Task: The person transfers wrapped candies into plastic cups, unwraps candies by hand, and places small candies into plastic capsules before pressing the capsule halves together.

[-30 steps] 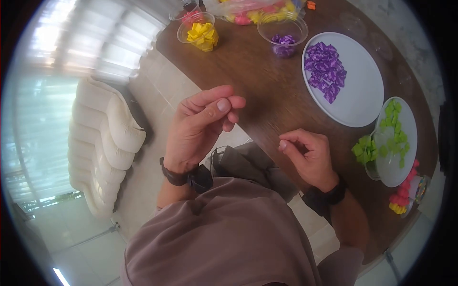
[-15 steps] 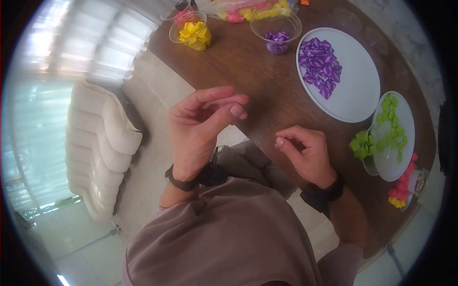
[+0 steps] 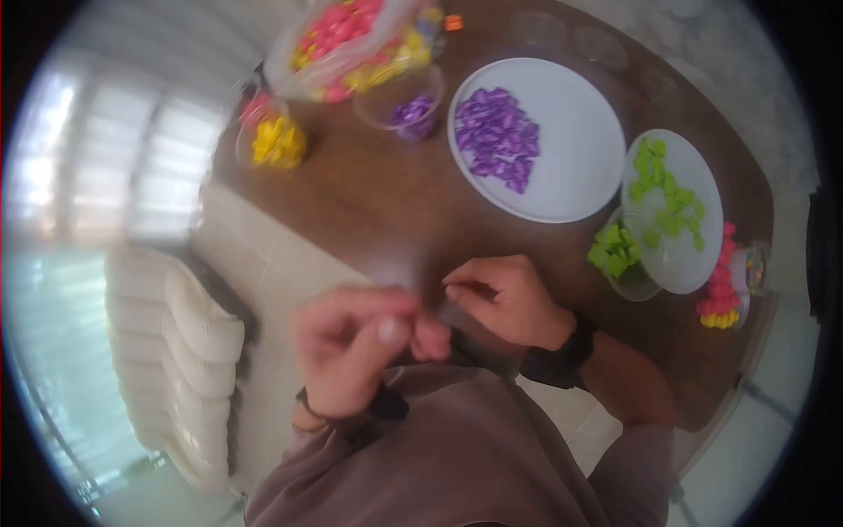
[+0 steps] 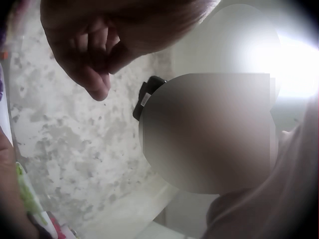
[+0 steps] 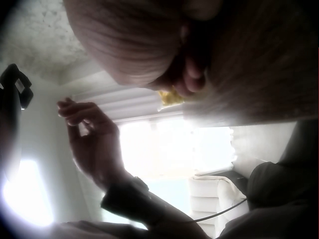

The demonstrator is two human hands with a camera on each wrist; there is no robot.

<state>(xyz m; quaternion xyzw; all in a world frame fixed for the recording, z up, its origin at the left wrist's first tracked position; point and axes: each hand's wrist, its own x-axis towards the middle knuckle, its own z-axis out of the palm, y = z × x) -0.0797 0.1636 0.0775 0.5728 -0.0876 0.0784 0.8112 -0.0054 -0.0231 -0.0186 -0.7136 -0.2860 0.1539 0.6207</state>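
In the head view my left hand (image 3: 356, 347), blurred, hovers in front of my body off the table edge, its thumb near its bent fingers. Nothing shows between them. The left wrist view has the same left hand (image 4: 99, 50) with thumb and fingertips close together. My right hand (image 3: 518, 307) is at the near table edge, fingers loosely bent and thumb by the forefinger, with no object visible in it. Closest to it are green wrapped pieces (image 3: 615, 250) in a clear cup, and a white plate (image 3: 575, 180) bearing purple wrapped pieces (image 3: 496, 136).
A smaller white plate (image 3: 680, 263) with green pieces overlaps the cup. Red and yellow pieces (image 3: 720, 294) line the right edge. Farther back are a clear bowl (image 3: 369, 110) with purple pieces, a cup of yellow pieces (image 3: 279, 143) and a bag (image 3: 299, 79). A cream sofa (image 3: 176, 369) stands left.
The head view has turned, so the table things sit farther left. My left hand has dropped lower in the view and blurred; my right hand is now closer to it.
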